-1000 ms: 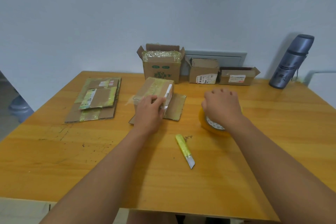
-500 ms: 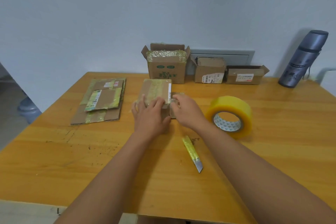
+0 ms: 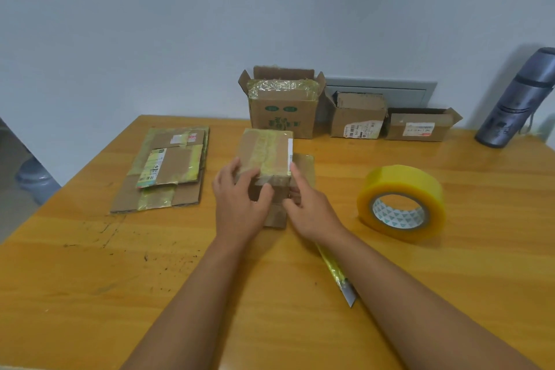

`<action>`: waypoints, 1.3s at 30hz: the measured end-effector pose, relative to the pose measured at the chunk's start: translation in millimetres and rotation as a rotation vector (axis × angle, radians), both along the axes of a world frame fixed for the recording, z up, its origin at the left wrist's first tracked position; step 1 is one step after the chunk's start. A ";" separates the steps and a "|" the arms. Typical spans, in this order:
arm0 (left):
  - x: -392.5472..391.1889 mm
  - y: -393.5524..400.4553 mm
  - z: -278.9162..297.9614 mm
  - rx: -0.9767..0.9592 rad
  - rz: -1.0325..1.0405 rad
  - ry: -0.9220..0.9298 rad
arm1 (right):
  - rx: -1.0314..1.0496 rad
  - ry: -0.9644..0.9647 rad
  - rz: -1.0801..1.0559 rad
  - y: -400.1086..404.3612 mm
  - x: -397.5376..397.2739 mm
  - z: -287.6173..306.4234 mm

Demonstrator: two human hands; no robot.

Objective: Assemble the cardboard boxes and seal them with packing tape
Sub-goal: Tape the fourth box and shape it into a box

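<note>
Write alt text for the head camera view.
Both hands, left hand and right hand, hold a small taped cardboard box on a wooden table. A yellow packing tape roll stands to the right; flattened cardboard boxes lie left.

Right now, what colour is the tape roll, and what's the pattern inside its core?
The tape roll is translucent yellow; its core is white with small teal triangles, seen in the head view.

Probably a makeshift packing corner: scuffed wooden table (image 3: 90,273), used cardboard boxes (image 3: 357,117), tape roll (image 3: 402,204), bare white wall (image 3: 210,24).
</note>
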State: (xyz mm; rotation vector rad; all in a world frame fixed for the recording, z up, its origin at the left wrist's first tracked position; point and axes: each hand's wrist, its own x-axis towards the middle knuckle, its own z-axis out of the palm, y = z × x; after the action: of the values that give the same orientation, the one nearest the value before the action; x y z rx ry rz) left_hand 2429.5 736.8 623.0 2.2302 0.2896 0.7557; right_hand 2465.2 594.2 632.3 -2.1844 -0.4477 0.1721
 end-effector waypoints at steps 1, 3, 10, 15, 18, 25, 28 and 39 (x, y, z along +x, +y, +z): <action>-0.1 0.0 -0.2 -0.042 0.011 0.008 | -0.006 0.005 0.008 -0.3 1.3 -0.7; -0.8 0.0 -2.3 -0.117 0.002 0.008 | -0.007 0.018 0.025 1.2 3.2 -1.7; -8.8 -7.5 -3.6 -0.343 0.068 -0.043 | 0.025 0.057 0.042 3.7 9.9 -3.0; -7.1 -9.5 -3.7 -0.561 0.109 -0.113 | 0.110 0.113 0.049 1.1 11.8 -6.5; -8.6 -7.3 -4.4 -0.608 0.140 -0.117 | 0.173 0.106 0.027 -0.2 11.1 -14.4; -6.8 -8.2 -9.6 -0.373 0.116 -0.092 | 0.036 -0.256 -0.084 -8.4 12.1 -12.7; -3.4 -6.0 -11.4 -0.232 0.096 -0.073 | -0.043 -0.360 -0.101 -7.3 16.3 -13.1; -2.0 3.5 -12.9 0.061 0.100 -0.068 | -0.123 -0.461 -0.110 -7.2 18.7 -14.5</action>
State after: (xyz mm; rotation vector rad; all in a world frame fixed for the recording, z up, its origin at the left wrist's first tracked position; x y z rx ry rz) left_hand 2427.5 740.3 610.2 2.2552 0.3508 0.9030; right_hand 2483.9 587.0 617.8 -2.3615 -0.5813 -0.3816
